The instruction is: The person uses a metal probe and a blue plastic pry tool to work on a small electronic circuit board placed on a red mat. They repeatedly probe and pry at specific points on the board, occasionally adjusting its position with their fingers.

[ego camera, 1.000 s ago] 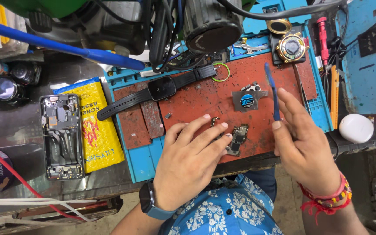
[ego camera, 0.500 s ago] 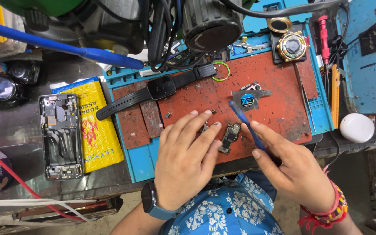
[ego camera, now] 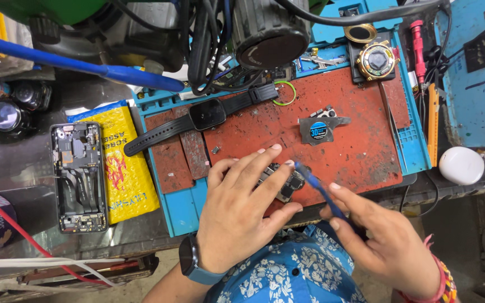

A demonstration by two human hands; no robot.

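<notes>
From the head camera, the left hand (ego camera: 241, 210) lies flat with fingers spread, pressing a small circuit board (ego camera: 287, 182) onto the red mat (ego camera: 355, 151); most of the board is hidden under those fingers. Just right of it, the right hand (ego camera: 385, 241) pinches a thin blue tool (ego camera: 316, 188), whose tip touches the board. Beyond the left fingertips lies a black smartwatch (ego camera: 207, 114). Far left sits an opened phone (ego camera: 78, 177).

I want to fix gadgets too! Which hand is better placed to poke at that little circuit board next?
Probably the right hand: it holds the blue pry tool, tip at the small circuit board. The left hand lies flat, pinning the board down.
</notes>
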